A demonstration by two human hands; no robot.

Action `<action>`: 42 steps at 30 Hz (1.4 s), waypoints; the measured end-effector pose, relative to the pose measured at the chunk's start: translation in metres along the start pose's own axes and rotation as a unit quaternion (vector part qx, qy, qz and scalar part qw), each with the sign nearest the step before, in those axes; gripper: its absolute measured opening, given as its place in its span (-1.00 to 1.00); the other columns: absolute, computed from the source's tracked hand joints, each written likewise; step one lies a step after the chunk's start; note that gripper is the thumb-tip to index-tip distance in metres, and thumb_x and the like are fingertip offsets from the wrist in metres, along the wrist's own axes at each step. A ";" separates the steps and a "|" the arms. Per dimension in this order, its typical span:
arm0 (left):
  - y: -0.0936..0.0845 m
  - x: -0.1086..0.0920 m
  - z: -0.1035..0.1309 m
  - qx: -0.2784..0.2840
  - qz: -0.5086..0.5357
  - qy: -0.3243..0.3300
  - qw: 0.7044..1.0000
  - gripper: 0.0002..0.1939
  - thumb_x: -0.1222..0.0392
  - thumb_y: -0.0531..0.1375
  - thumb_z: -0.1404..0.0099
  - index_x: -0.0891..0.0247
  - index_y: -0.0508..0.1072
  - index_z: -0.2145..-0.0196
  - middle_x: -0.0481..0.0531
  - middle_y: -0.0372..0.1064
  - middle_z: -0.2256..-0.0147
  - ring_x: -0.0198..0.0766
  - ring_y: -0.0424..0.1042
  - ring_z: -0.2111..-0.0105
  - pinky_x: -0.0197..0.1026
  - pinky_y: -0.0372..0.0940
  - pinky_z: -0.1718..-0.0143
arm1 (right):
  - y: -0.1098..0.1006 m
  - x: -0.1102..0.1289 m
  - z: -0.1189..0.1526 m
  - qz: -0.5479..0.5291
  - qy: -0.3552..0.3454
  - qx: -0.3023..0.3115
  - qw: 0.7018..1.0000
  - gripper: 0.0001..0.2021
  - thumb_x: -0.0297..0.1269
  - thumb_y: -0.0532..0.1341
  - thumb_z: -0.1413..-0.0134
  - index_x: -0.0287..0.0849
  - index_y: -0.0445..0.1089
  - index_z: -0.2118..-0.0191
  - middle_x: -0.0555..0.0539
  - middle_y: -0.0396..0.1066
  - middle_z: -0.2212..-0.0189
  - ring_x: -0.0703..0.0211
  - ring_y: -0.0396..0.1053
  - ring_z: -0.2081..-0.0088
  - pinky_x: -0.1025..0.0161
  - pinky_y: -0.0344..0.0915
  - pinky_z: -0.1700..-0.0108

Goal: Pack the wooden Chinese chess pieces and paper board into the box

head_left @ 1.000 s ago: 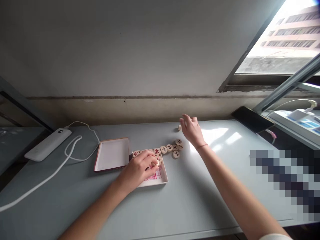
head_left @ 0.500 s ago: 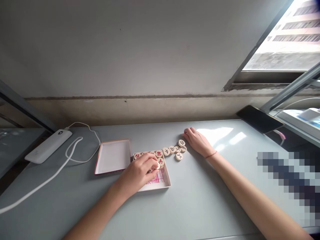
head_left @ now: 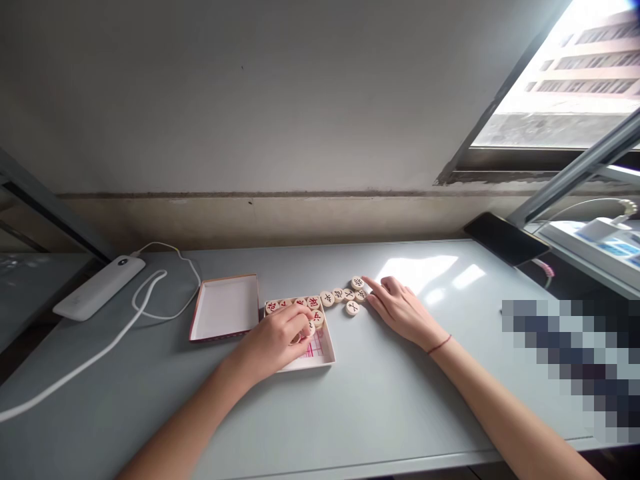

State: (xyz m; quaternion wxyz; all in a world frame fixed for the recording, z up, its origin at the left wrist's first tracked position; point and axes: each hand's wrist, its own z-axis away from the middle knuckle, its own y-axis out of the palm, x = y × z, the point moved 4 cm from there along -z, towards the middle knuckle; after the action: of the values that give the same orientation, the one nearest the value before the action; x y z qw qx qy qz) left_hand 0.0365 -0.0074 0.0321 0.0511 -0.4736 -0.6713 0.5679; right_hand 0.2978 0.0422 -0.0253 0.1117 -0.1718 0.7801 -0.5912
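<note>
Round chess pieces with red characters sit along the back of an open white box. My left hand is over the box, its fingers curled round a piece that they partly cover. Several pieces with black characters lie on the table from the box's back right corner rightward. My right hand is just right of them, fingers apart, with the index fingertip at the rearmost piece and the thumb near the piece in front of it.
The empty box lid lies left of the box. Farther left are a white power bank and a white cable. A dark phone leans at the back right beside a metal post. A pixelated patch covers the right edge.
My right hand has moved forward toward me and its fingers have spread beside the black-character pieces. My left hand has lowered its piece into the box. The view has shifted slightly.
</note>
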 end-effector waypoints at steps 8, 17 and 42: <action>0.001 0.000 0.001 0.012 -0.011 0.017 1.000 -0.83 0.44 0.09 -0.23 0.22 0.38 0.29 0.02 0.39 0.20 -0.28 0.43 0.22 -0.25 0.35 0.18 | -0.009 -0.001 0.000 -0.104 0.034 -0.075 0.991 -0.71 -0.29 -0.12 -0.26 -0.20 0.24 0.04 -0.17 0.25 0.27 0.17 0.27 0.43 0.16 0.31 0.31; 0.004 -0.009 0.001 0.052 -0.093 0.082 0.991 -0.84 0.31 0.08 -0.33 0.22 0.43 0.20 0.04 0.44 0.22 -0.21 0.40 0.18 -0.08 0.22 0.06 | -0.040 -0.007 0.003 -0.272 0.165 -0.233 0.919 -0.78 -0.37 -0.07 -0.19 -0.13 0.10 0.05 -0.21 0.32 0.12 0.20 0.36 0.36 0.18 0.35 0.33; 0.000 0.028 0.014 0.099 -0.107 -0.077 0.986 -0.35 -0.14 0.23 -0.15 0.05 0.21 -0.15 0.18 0.16 -0.16 0.00 0.17 -0.14 0.18 0.02 -0.16 | -0.042 0.147 -0.001 -0.276 -0.014 0.071 0.959 -0.79 -0.34 -0.01 -0.26 -0.07 0.35 0.12 -0.12 0.34 0.17 0.23 0.38 0.41 0.29 0.30 0.40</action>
State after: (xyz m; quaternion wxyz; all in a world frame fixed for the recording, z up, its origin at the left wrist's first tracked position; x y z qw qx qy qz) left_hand 0.0124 0.0016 0.0144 0.1059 -0.3466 -0.6606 0.6575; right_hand 0.1683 -0.0265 0.0197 -0.0324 -0.3801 0.6568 -0.6505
